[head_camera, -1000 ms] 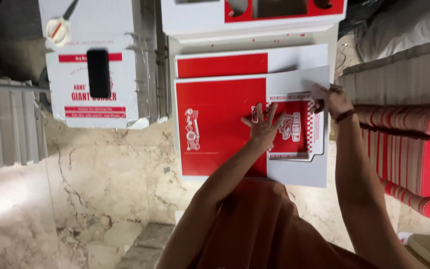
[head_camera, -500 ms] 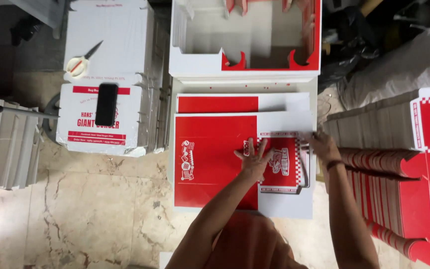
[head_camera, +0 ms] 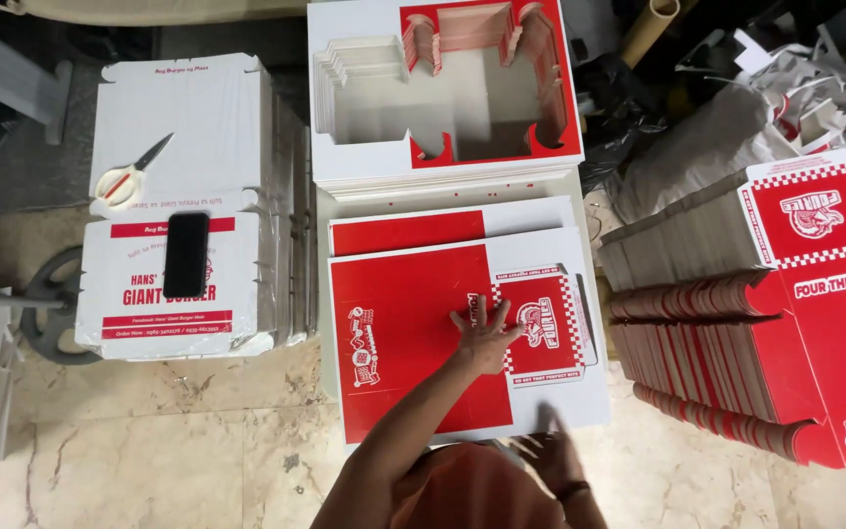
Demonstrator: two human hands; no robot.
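A large flat cardboard sheet (head_camera: 403, 333), red with white margins, lies on top of a stack in front of me. My left hand (head_camera: 487, 335) presses flat on it with fingers spread, right beside a die-cut panel with a checkered border (head_camera: 548, 323). My right hand (head_camera: 552, 451) is blurred near the sheet's front white edge; its fingers are apart and nothing is in it.
Behind the sheet sits a stack of punched-out waste sheets (head_camera: 364, 157). A fanned stack of red box blanks (head_camera: 736, 353) stands to the right. On the white box stacks (head_camera: 198, 108) at the left lie scissors (head_camera: 129, 178) and a black phone (head_camera: 186, 255). The floor (head_camera: 149, 441) is marble.
My right hand has left the sheet's right edge and dropped back toward its front edge. My left hand stays pressed on the sheet. The view has tilted further away from me.
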